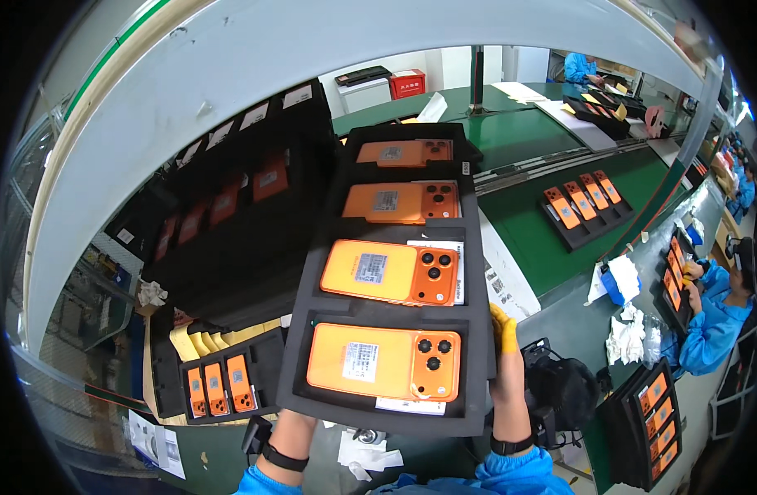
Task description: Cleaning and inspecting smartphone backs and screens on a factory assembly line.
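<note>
A long black foam tray (312, 326) is held up close to the camera, carrying several orange phones lying back side up, such as the nearest phone (384, 361). My right hand (504, 346), with yellow fingertip covers, grips the tray's right edge. My left hand (294, 429) supports the tray from beneath its near left corner; its fingers are hidden under the foam. Both wrists wear black bands and blue sleeves.
Stacked black trays with orange phones (230, 214) stand at the left, and a small tray (219, 388) lies below them. A green conveyor (552, 247) carries another tray (583, 206). A co-worker in blue (712, 318) sits at the right beside more trays (655, 421).
</note>
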Tool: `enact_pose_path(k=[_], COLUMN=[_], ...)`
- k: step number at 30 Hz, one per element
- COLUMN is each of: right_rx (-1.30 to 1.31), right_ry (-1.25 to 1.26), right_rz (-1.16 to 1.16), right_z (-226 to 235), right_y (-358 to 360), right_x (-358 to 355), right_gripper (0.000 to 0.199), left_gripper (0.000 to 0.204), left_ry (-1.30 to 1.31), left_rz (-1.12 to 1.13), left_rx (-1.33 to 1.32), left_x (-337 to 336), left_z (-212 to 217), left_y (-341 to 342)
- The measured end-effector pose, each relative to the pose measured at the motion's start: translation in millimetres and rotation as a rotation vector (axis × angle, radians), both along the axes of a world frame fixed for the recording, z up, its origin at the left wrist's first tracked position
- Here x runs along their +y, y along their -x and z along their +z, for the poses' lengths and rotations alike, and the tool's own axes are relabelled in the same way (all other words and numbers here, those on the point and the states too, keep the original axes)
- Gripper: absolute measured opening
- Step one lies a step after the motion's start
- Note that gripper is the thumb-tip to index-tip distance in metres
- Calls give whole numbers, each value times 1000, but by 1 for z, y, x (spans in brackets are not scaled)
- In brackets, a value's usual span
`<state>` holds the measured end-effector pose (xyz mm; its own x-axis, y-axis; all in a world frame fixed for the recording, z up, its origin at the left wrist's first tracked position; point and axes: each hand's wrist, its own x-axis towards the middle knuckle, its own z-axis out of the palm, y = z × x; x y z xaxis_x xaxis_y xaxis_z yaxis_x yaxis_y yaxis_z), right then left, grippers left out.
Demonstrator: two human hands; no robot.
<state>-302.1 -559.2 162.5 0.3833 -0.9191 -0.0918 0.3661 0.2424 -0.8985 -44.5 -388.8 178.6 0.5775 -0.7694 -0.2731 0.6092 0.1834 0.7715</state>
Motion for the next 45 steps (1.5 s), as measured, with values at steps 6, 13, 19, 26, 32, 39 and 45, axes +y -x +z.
enact_pose_path(k=[6, 13, 19, 26, 32, 39, 45], right_rx=[-68, -111, -56, -195, -147, -82, -38], right_ry=[-276, -270, -268, -288, -288, -305, -317], right_rz=[44, 97, 97, -34, 46, 41, 85], right_z=[-8, -36, 35, 58, 38, 17, 3], right_y=[-12, -17, -5, -10, -17, 2, 3], right_x=[-10, -16, -9, -8, 6, 9, 16], right_gripper=[62, 54, 55, 29, 29, 29, 29], left_gripper=[46, 45, 49, 48, 48, 48, 47], left_ry=[212, 0, -366, -370, -339, -340, -438], left_rz=[-35, 40, -54, -151, -167, -198, -222], left_rx=[120, -79, -81, 1, 26, 141, 110], left_x=[-26, -35, -59, -55, -61, -29, -29], left_z=[56, 63, 81, 70, 58, 26, 54], left_y=[23, 37, 9, 22, 20, 59, 68])
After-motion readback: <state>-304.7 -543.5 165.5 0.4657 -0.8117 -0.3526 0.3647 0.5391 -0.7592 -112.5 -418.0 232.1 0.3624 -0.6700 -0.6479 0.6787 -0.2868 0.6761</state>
